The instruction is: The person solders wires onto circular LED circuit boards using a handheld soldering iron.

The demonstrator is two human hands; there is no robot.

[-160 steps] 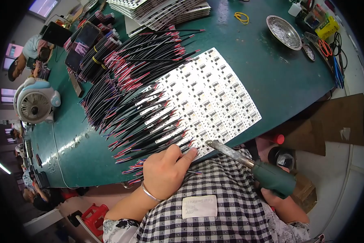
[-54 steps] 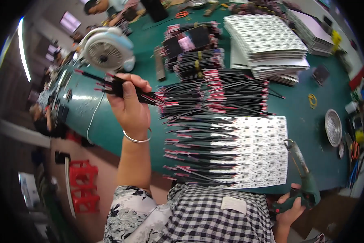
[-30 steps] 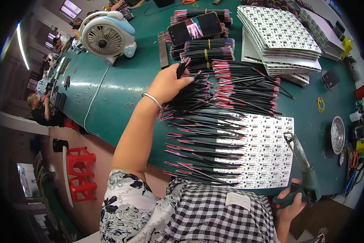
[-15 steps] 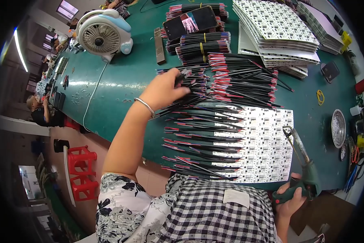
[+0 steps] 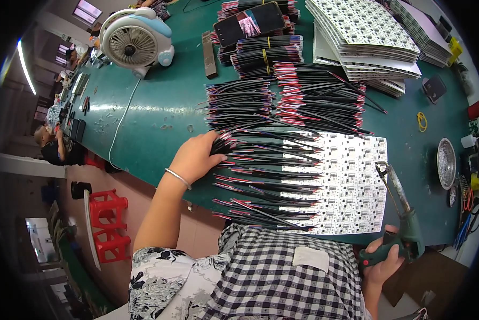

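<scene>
At the left end of the cable rows, my left hand (image 5: 196, 157) is closed round a small bunch of short black cables (image 5: 224, 143) with bared coloured ends. Several rows of like cables (image 5: 261, 188) lie beside it, their right ends over a white sheet of circuit boards (image 5: 351, 186). My right hand (image 5: 383, 262) grips the green handle of a soldering gun (image 5: 412, 229) near the table's front edge. Its metal tip points up and left, over the sheet's right edge. Just beyond my left hand lie two loose piles of cables, a darker pile (image 5: 239, 102) and a red-ended pile (image 5: 319, 98).
A phone (image 5: 249, 25) rests on banded cable bundles (image 5: 269, 61). Stacked board sheets (image 5: 365, 34) stand at the far right, a metal bowl (image 5: 446, 164) at the right edge. A fan (image 5: 132, 45) and brown bar (image 5: 209, 56) are far left. Another person (image 5: 58, 144) sits at left.
My left hand has come nearer and a little left, from over the darker cable pile to the left end of the rows, with cables in it. The right hand has hardly moved.
</scene>
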